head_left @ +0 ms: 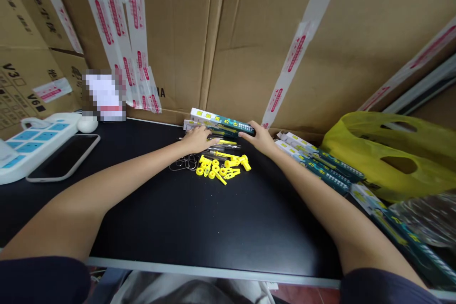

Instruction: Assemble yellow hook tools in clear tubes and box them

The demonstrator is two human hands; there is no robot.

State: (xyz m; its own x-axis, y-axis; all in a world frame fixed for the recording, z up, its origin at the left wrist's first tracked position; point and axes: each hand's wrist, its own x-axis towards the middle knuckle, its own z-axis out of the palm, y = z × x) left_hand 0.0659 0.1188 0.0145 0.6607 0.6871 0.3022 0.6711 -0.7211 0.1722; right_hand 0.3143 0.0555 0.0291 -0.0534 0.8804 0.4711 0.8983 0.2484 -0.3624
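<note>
Near the centre of the frame, at the back of the dark counter (213, 228), a printed carton (221, 119) is being held at its right end, which appears to be pinched between the thumb and fingers of the right hand (262, 139). The left hand (197, 139) is being held palm down by clear tubes (218, 154), towards the carton's left part; whether anything is being pinched in that grip cannot be told. Lower in the frame, yellow parts (213, 167) are being shown in a loose heap, with metal hooks (183, 163) to their left. The carton is being judged light, thin-walled, slightly slick and easily dented; a gentle hold near the stiffer ends is being favoured over a squeeze at the middle.
</note>
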